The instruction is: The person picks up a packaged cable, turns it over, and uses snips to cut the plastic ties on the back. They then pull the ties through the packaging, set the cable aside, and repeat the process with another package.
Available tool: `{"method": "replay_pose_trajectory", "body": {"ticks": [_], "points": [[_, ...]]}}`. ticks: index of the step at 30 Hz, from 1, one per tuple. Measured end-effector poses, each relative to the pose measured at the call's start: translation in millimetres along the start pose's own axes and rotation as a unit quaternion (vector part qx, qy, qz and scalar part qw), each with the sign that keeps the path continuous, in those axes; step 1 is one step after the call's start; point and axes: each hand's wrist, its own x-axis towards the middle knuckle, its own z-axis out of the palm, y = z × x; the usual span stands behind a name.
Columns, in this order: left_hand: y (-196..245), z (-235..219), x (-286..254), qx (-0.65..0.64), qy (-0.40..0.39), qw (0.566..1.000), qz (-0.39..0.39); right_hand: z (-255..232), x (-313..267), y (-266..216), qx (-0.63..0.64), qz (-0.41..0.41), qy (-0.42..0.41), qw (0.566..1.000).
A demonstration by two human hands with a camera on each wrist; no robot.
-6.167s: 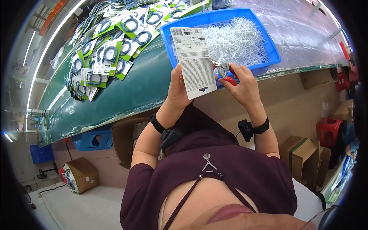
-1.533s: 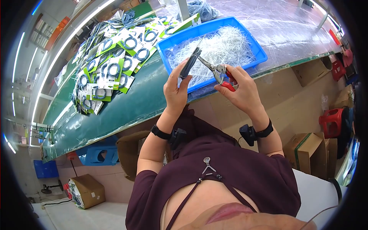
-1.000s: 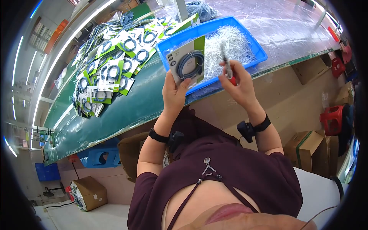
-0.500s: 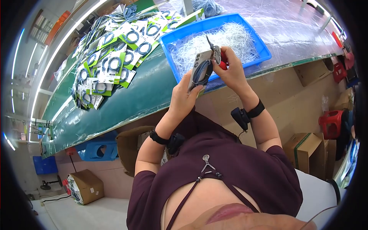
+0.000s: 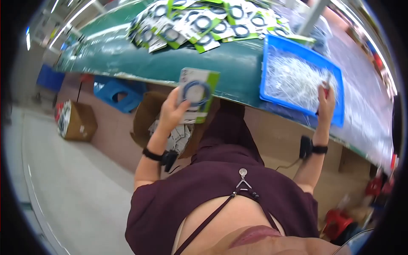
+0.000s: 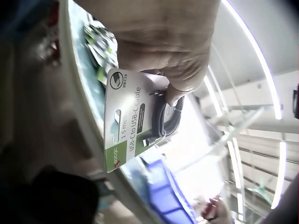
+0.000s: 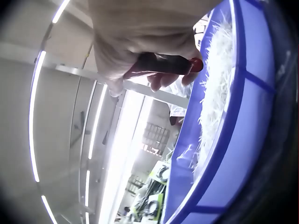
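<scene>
My left hand [image 5: 171, 112] pinches a carded USB-C cable [image 5: 196, 95] by its edge, thumb on the front, in front of the bench edge. In the left wrist view the card [image 6: 122, 123] is white and green, printed "USB-C to USB-C cable", with the dark coiled cable [image 6: 164, 119] fixed on it. My right hand [image 5: 326, 107] grips red-handled pliers [image 5: 326, 88] over the right end of the blue tray [image 5: 293, 109]. The right wrist view shows a red handle [image 7: 161, 65] inside the curled fingers; the pliers' metal end is blurred in the head view.
White plastic strips [image 5: 293, 80] fill the tray. A heap of carded cables [image 5: 204, 23] lies farther back on the green bench [image 5: 127, 59]. Below the bench are an open cardboard box [image 5: 142, 114] with cards in it and a blue stool [image 5: 117, 94]. A metal post [image 5: 313, 17] rises behind the tray.
The view has swung left. The hands, close together half a second ago, are now wide apart: the carded cable went left, face up, and the pliers went right over the tray.
</scene>
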Motion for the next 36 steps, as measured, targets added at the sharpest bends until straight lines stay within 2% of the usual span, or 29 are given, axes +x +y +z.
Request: {"method": "replay_pose_trajectory", "body": {"ticks": [1,2,3,4,5,6,7,9,10,11,12,13,15,17,18,19,21,22,25,27,30,31,33,34,35,36], "points": [[-14,-28,-19,0.050,0.030,0.998,-0.009,0,-9,-4,0.153,0.046,-0.018,0.987],[-35,-55,-39,0.082,0.046,0.995,-0.041,-1,-16,-6,0.299,0.098,-0.033,0.949],[-60,-79,-59,0.114,0.058,0.989,-0.074,3,-21,-15,0.300,0.097,-0.044,0.948],[-92,-101,-78,0.114,0.066,0.988,-0.079,9,-28,-27,0.361,0.107,-0.044,0.925],[-125,-118,-97,0.188,0.071,0.972,-0.121,15,-35,-39,0.421,0.118,-0.043,0.898],[-131,-123,-104,0.260,0.074,0.949,-0.162,19,-39,-46,0.479,0.129,-0.040,0.868],[-139,-126,-109,0.261,0.079,0.948,-0.164,21,-41,-47,0.480,0.128,-0.044,0.867],[-131,-123,-94,0.458,0.096,0.876,-0.119,25,-43,-49,0.480,0.133,-0.091,0.862],[-128,-119,-81,0.548,0.103,0.825,-0.092,25,-43,-49,0.479,0.133,-0.112,0.861],[-117,-113,-56,0.546,0.107,0.827,-0.086,24,-42,-45,0.479,0.126,-0.109,0.862],[-98,-107,-21,0.399,0.136,0.904,-0.062,22,-42,-36,0.486,0.154,-0.122,0.852],[-79,-98,14,0.242,0.163,0.956,-0.035,20,-40,-28,0.492,0.181,-0.136,0.841],[-50,-77,78,0.225,0.112,0.968,0.027,19,-38,-25,0.499,0.201,-0.151,0.829],[-64,-56,148,0.311,0.112,0.924,0.192,17,-41,-27,0.542,0.239,-0.120,0.797],[-66,-41,180,0.325,0.114,0.910,0.231,15,-40,-27,0.562,0.256,-0.103,0.780],[-68,-28,211,0.338,0.115,0.894,0.270,14,-40,-25,0.562,0.251,-0.098,0.782],[-81,-2,268,0.440,0.114,0.851,0.265,11,-42,-13,0.603,0.267,-0.121,0.742],[-88,5,285,0.433,0.114,0.853,0.268,9,-39,-11,0.621,0.275,-0.133,0.722],[-98,27,319,0.576,0.024,0.816,0.051,9,-39,-20,0.620,0.287,-0.110,0.722],[-108,25,326,0.577,0.022,0.815,0.052,10,-42,-23,0.622,0.296,-0.097,0.718],[-111,12,325,0.591,0.019,0.804,0.052,11,-42,-30,0.645,0.268,-0.085,0.711],[-106,11,321,0.547,0.050,0.834,0.043,11,-43,-30,0.648,0.271,-0.082,0.707],[-89,11,310,0.454,0.110,0.884,0.029,11,-44,-30,0.649,0.209,-0.086,0.726],[-75,16,298,0.458,0.106,0.882,0.033,11,-46,-28,0.649,0.178,-0.085,0.734],[-60,23,281,0.133,0.047,0.989,-0.039,12,-46,-26,0.654,0.179,-0.078,0.731],[-45,31,262,-0.208,-0.021,0.971,-0.113,13,-47,-24,0.605,0.164,-0.104,0.772]]}}
